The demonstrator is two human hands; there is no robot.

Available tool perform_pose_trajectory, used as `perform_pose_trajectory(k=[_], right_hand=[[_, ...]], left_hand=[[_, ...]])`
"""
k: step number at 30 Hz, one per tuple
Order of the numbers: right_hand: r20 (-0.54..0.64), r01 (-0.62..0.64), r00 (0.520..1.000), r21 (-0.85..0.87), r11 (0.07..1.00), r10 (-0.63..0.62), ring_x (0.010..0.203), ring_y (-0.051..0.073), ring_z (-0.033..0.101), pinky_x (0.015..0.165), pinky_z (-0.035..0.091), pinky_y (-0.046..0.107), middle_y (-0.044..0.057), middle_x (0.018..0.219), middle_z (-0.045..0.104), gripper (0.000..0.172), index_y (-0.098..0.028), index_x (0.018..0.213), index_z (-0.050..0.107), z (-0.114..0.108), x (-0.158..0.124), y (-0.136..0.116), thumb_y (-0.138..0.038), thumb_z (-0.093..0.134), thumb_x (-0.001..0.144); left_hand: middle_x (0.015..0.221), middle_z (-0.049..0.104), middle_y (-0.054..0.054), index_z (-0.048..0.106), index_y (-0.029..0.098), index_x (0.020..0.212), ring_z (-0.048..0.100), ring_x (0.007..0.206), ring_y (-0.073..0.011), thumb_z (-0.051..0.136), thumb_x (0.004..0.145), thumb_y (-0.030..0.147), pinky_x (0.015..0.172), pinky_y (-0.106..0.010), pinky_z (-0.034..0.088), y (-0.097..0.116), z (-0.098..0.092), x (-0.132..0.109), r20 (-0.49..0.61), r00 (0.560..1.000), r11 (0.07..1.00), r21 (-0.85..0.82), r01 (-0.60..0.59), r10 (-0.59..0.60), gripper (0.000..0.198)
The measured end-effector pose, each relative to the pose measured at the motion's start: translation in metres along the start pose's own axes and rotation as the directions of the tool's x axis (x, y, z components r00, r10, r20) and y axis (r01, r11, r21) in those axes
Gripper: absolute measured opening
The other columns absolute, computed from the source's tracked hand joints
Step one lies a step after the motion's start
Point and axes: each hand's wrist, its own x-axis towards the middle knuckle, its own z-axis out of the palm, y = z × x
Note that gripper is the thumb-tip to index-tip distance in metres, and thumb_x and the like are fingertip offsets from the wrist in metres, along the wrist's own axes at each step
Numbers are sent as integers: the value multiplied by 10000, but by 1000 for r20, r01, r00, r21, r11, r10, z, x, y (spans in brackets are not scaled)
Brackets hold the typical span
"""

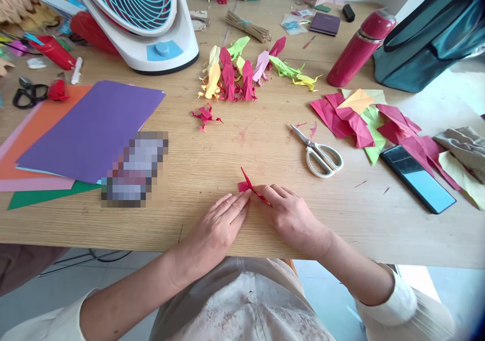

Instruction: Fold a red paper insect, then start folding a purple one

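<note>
My left hand (pixel 220 225) and my right hand (pixel 290 214) rest on the wooden table (pixel 212 149) near its front edge. Both pinch a small red folded paper piece (pixel 248 183) between their fingertips, and one pointed flap sticks up. Several finished paper figures in red, yellow, pink and green (pixel 242 70) lie in a cluster farther back. A single small red figure (pixel 205 114) sits apart from them. White-handled scissors (pixel 320 151) lie to the right of my hands.
Coloured paper sheets (pixel 91 129) are stacked at the left. A white fan (pixel 140 17) stands at the back. Right side: red bottle (pixel 358 48), teal bag (pixel 428 38), paper scraps (pixel 359 116), a phone (pixel 417 178). Black scissors (pixel 28 94) lie far left.
</note>
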Motion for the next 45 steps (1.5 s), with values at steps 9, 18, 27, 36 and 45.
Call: perform_pose_trajectory(k=[9, 18, 27, 36, 45], right_hand=[[-116, -130, 981, 218, 967, 158, 955, 229, 619, 827, 551, 352, 128, 1086, 650, 264, -137, 1199, 589, 2, -3, 1, -92, 401, 1019], [-161, -112, 974, 262, 958, 158, 958, 248, 615, 858, 557, 378, 145, 1073, 635, 274, -127, 1204, 612, 4, -6, -1, -102, 421, 1009], [-147, -146, 966, 361, 921, 211, 929, 220, 624, 826, 563, 367, 120, 1060, 638, 250, -166, 1126, 631, 4, -4, 2, -101, 417, 1018], [-149, -180, 949, 467, 866, 278, 904, 196, 632, 804, 541, 326, 113, 1053, 618, 223, -160, 1061, 635, 0, -4, 8, -116, 419, 1025], [-125, -202, 950, 451, 869, 286, 877, 189, 603, 789, 508, 320, 86, 996, 616, 205, -182, 1027, 642, -5, 1, 11, -118, 448, 1013]], left_hand=[[1401, 623, -165, 515, 27, 1406, 630, 1222, -233, 462, 995, 152, 1068, -358, 488, 18, 4, 8, -6, 980, 979, 49, 199, -199, 433], [1465, 558, -201, 508, -28, 1432, 504, 1355, -303, 348, 1046, 348, 1042, -413, 444, 45, 8, 26, 186, 930, 931, 249, 267, -317, 562], [1544, 450, -237, 475, -44, 1452, 404, 1447, -297, 403, 1012, 554, 1142, -411, 348, 41, 8, 25, 215, 933, 944, 224, 241, -289, 746], [1537, 449, -260, 441, -65, 1466, 472, 1378, -329, 548, 968, 499, 1102, -409, 375, 38, 7, 27, 167, 950, 957, 167, 238, -265, 760], [1571, 404, -250, 375, -65, 1503, 456, 1390, -324, 526, 969, 535, 1127, -419, 362, 34, 6, 25, 234, 939, 963, 157, 220, -253, 817]])
